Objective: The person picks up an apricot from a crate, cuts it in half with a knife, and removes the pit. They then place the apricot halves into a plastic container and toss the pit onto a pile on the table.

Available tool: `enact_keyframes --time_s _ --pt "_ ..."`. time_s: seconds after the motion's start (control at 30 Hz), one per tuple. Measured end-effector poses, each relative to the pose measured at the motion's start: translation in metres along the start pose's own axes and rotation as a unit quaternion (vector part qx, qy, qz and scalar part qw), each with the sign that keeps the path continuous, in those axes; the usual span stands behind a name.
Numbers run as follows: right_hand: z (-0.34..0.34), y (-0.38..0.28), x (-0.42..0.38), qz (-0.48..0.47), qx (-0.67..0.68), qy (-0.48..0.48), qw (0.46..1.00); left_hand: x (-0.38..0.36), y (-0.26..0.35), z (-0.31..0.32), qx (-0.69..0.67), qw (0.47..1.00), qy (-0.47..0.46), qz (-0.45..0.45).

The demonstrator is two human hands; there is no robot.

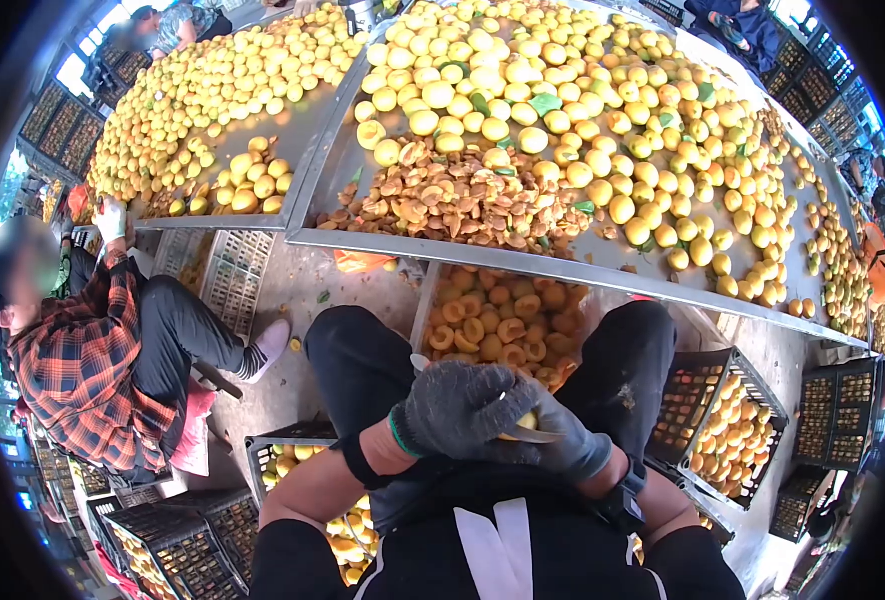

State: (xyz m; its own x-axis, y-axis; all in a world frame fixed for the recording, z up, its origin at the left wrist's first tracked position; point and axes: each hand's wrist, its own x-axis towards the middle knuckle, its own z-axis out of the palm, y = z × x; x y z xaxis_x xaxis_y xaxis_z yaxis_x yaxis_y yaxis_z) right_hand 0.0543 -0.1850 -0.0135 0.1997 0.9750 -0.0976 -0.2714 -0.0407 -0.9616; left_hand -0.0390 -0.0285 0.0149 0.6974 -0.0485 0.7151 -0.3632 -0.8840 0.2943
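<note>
Both my hands wear grey gloves and meet above my lap. My left hand [460, 408] is closed around what looks like a small knife [538, 435]; its pale handle end pokes out beside the thumb side and a thin blade shows toward the right. My right hand [569, 446] is closed around a yellow apricot [523, 424], mostly hidden by the gloves, with the blade against it. Just beyond the hands, between my knees, a crate holds halved apricots [493, 318].
A metal-rimmed table [563, 268] ahead bears many whole apricots [503, 75] and a heap of brown pits [463, 200]. Crates of apricots [733, 440] stand at my right and left. A person in a plaid shirt [88, 355] sits at the left, a gloved hand at the table.
</note>
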Motion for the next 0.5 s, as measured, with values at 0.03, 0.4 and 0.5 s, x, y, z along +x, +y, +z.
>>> enact_keyframes --time_s 0.03,0.4,0.5 --pt "0.002 -0.004 0.002 -0.031 -0.016 -0.020 0.999 -0.003 0.001 0.004 -0.004 1.000 0.000 -0.004" --pt "0.032 0.006 0.021 -0.028 0.074 0.305 0.949 -0.008 0.009 0.023 0.010 0.986 0.043 -0.164" --pt "0.021 0.014 0.031 -0.019 0.086 0.332 0.939 -0.004 0.006 0.036 -0.076 0.957 0.107 -0.257"
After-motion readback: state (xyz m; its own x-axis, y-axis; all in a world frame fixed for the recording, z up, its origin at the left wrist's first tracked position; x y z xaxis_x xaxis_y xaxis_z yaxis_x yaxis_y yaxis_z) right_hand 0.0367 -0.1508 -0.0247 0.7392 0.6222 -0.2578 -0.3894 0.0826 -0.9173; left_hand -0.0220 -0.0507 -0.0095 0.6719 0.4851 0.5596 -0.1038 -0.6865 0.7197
